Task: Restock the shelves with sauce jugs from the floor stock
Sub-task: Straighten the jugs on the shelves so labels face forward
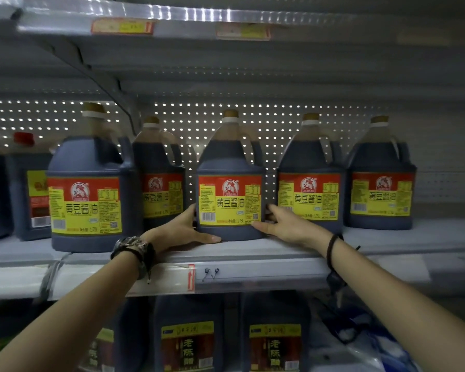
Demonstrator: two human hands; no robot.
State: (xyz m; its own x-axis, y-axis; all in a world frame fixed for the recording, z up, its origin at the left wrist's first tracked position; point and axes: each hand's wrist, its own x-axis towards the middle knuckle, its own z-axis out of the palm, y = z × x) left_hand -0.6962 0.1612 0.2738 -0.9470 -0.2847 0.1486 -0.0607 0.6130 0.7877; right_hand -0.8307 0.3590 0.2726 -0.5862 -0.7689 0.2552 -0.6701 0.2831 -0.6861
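Note:
A dark sauce jug with a red and yellow label and a tan cap stands upright on the grey middle shelf, near its front edge. My left hand holds the jug's lower left side, thumb lying along its base. My right hand grips the lower right side, thumb on the label's corner and fingers round the back. The same kind of jug stands at the left front, behind that one, and to the right and far right.
A red-capped jug stands at the far left. The upper shelf hangs close above the caps. Dark-labelled jugs fill the lower shelf. Blue plastic wrap lies at the bottom right. A gap separates the held jug from its neighbours.

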